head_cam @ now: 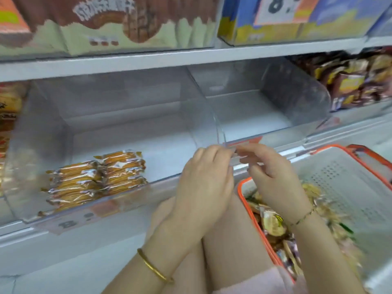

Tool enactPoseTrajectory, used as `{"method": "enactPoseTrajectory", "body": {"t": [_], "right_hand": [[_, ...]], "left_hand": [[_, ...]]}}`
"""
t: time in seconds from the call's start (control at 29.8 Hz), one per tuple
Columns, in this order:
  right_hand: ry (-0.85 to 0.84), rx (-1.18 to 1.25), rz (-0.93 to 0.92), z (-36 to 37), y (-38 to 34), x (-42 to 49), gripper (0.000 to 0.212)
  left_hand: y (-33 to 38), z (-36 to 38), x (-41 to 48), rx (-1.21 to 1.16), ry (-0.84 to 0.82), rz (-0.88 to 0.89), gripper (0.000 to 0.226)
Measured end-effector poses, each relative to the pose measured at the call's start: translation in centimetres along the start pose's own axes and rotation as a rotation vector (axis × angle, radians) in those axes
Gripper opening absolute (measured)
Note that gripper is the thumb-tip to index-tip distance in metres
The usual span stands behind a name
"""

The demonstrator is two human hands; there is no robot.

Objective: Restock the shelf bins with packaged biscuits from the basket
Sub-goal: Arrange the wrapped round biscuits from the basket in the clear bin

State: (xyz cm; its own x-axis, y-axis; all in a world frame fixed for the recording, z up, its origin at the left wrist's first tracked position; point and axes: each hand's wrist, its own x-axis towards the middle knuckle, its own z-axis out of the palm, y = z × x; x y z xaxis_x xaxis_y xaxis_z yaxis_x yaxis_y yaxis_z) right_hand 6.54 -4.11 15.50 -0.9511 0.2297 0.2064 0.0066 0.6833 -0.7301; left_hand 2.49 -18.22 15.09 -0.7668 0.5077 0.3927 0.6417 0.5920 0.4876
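My left grip (203,177) and right grip (273,175) are meeting at the front lip of the shelf bins (254,124), below the clear divider (209,122). Each is pinching the clear label strip (244,143), wrists angling up from below. The biscuit packs (97,177) are lying front-left in the left bin (137,134), bare floor showing behind. The orange-rimmed basket (240,187) is sitting under my right wrist, holding more packets (273,225).

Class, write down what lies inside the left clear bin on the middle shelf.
Two stacks of orange biscuit packets lie inside the left clear bin, near its front. The left hand hides its front right corner.
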Motion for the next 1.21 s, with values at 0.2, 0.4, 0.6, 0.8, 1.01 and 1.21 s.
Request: {"method": "enactPoseTrajectory", "body": {"t": [0.2, 0.4, 0.6, 0.8, 1.01, 1.21], "right_hand": [[0.025, -0.291, 0.461, -6.6, 13.7, -3.1, 0.036], [-0.190, -0.580, 0.729, -7.4, 21.2, -4.7, 0.052], [-0.327, -0.592, 0.780, -6.0, 22.6, -5.4, 0.045], [-0.292, -0.545, 0.832, -6.7, 23.7, -5.3, 0.052], [-0.084, -0.380, 0.785, -7.3, 21.8, -4.8, 0.069], [0.107, -0.266, 0.527, -8.1, 19.0, -4.5, 0.050]], "left_hand": [[4.5, 14.5, 2.5, -0.089, -0.523, -0.001, 0.023], [4.3, 24.3, 3.1, -0.080, -0.847, -0.146, 0.052], [3.7, 27.2, 3.0, 0.141, -1.032, -0.115, 0.058], [4.3, 25.4, 3.6, -0.069, -0.764, -0.142, 0.042], [5.0, 20.3, 5.4, -0.570, -0.507, -0.319, 0.017], [4.9, 16.7, 5.6, -0.785, -0.671, -0.486, 0.040]]}}
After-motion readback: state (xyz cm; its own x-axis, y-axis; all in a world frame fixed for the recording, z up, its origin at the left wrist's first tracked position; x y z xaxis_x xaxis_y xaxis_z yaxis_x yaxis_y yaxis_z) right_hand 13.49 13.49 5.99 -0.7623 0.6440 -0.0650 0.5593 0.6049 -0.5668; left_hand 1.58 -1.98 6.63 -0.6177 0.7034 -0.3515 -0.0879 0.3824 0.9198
